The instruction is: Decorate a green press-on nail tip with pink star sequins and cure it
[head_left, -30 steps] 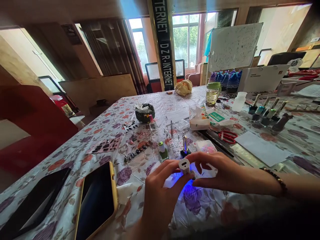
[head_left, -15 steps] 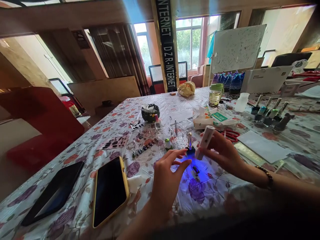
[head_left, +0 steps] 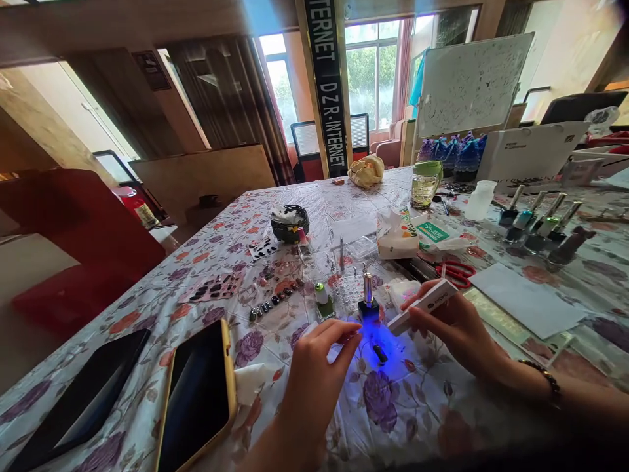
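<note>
My right hand (head_left: 455, 321) is closed round a small white nail lamp (head_left: 425, 305), tilted so that its blue light falls on the tablecloth. In that glow lies a dark false nail (head_left: 379, 354). To the left of it my left hand (head_left: 322, 360) hovers with thumb and fingertips pinched together; whether something tiny is between them I cannot make out. Just behind the light stands a nail polish bottle (head_left: 368, 307) with a gold cap. A green polish bottle (head_left: 324, 303) is behind my left hand. A row of dark, shiny false nails (head_left: 276, 300) lies farther left.
Two phones, one black (head_left: 81, 400) and one yellow-cased (head_left: 199, 400), lie at the left. Behind are a black bowl (head_left: 289, 226), a tissue pack (head_left: 397, 236) and a lidded jar (head_left: 425, 187). Red scissors (head_left: 457, 274), white paper (head_left: 521, 300) and several polish bottles (head_left: 538, 229) are at the right.
My left thumb and fingers have come together from a wider gap. The lamp has tipped from nearly upright to a lower slant and come down slightly. The view has shifted a little.
</note>
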`<move>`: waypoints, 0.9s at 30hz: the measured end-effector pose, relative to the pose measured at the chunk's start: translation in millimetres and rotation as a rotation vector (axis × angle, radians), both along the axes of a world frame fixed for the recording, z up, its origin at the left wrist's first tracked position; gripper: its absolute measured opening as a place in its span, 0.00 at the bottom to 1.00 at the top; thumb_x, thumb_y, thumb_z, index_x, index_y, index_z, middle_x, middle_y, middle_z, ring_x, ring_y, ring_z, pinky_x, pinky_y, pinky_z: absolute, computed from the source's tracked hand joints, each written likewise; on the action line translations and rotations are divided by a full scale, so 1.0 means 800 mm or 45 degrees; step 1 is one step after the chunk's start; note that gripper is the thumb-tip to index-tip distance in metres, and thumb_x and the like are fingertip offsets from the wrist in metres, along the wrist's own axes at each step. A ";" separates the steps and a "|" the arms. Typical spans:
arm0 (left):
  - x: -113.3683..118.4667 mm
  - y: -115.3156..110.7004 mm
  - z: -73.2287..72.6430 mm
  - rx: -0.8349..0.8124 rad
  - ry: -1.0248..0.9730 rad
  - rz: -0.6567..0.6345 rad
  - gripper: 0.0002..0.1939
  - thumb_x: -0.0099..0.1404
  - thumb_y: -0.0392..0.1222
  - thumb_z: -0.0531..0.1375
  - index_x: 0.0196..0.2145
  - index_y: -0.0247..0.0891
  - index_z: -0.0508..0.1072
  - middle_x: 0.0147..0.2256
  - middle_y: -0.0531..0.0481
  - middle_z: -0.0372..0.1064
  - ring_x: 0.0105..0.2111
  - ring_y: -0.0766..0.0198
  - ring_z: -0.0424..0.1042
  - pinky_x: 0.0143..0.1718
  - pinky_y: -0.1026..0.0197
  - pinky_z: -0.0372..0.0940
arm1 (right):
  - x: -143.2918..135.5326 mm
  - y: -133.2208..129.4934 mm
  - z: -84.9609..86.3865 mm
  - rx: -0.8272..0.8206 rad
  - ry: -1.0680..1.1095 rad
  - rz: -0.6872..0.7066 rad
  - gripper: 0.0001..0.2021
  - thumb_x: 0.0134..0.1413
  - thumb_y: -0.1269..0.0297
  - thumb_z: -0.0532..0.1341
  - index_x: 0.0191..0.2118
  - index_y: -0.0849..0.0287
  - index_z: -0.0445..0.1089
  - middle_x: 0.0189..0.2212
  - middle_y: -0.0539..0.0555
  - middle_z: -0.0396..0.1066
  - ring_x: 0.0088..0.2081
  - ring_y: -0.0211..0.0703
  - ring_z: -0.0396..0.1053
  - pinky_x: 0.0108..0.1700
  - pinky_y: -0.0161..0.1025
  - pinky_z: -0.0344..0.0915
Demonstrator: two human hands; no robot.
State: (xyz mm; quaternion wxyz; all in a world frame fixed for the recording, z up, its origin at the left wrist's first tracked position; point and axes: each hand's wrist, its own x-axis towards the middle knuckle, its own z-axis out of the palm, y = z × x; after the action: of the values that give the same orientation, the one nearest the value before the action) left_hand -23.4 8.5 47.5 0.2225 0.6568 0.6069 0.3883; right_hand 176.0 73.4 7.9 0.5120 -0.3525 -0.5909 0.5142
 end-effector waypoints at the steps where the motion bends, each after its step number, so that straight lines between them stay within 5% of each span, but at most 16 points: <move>1: -0.001 0.001 0.000 -0.038 -0.043 -0.015 0.07 0.60 0.40 0.56 0.34 0.41 0.75 0.34 0.51 0.74 0.35 0.63 0.73 0.40 0.59 0.67 | 0.001 0.000 0.001 -0.019 -0.008 0.032 0.13 0.48 0.62 0.64 0.38 0.57 0.60 0.32 0.52 0.71 0.24 0.35 0.66 0.24 0.34 0.64; 9: -0.013 0.010 -0.002 -0.276 -0.106 0.017 0.09 0.58 0.44 0.59 0.37 0.42 0.74 0.36 0.52 0.75 0.36 0.62 0.73 0.41 0.59 0.69 | 0.012 -0.005 0.009 0.140 -0.192 0.108 0.06 0.51 0.67 0.62 0.31 0.58 0.62 0.32 0.52 0.71 0.27 0.35 0.68 0.27 0.32 0.65; 15: -0.005 0.011 0.011 0.017 0.066 0.020 0.06 0.61 0.39 0.57 0.35 0.42 0.74 0.34 0.54 0.74 0.34 0.66 0.73 0.39 0.64 0.68 | 0.011 -0.014 0.011 0.430 -0.255 0.150 0.08 0.50 0.73 0.60 0.27 0.57 0.59 0.25 0.51 0.71 0.23 0.34 0.68 0.23 0.30 0.65; 19: 0.017 0.017 0.038 0.155 0.167 -0.152 0.12 0.63 0.35 0.54 0.43 0.44 0.71 0.41 0.55 0.73 0.41 0.68 0.72 0.45 0.65 0.66 | 0.017 -0.021 0.022 0.743 -0.336 0.114 0.09 0.48 0.76 0.60 0.32 0.55 0.62 0.28 0.52 0.73 0.27 0.37 0.72 0.28 0.30 0.69; 24: 0.056 0.047 0.070 -0.104 0.367 -0.404 0.23 0.62 0.32 0.52 0.55 0.41 0.59 0.54 0.50 0.63 0.53 0.64 0.62 0.53 0.61 0.60 | 0.033 -0.021 0.053 0.993 -0.582 0.436 0.14 0.47 0.77 0.60 0.42 0.57 0.65 0.32 0.55 0.75 0.31 0.38 0.74 0.36 0.28 0.70; 27: 0.081 0.074 0.074 -0.051 0.530 -0.557 0.27 0.62 0.31 0.51 0.59 0.32 0.51 0.59 0.42 0.53 0.59 0.62 0.53 0.57 0.61 0.53 | 0.036 -0.018 0.039 0.978 -0.540 0.393 0.13 0.48 0.76 0.60 0.41 0.56 0.67 0.36 0.55 0.75 0.35 0.38 0.74 0.39 0.27 0.70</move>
State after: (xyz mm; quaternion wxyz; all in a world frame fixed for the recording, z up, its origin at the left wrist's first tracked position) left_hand 41.3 68.0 107.0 0.1845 0.8328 0.4912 0.1764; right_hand 204.8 58.8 39.1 0.3910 -0.1427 -0.8757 0.2449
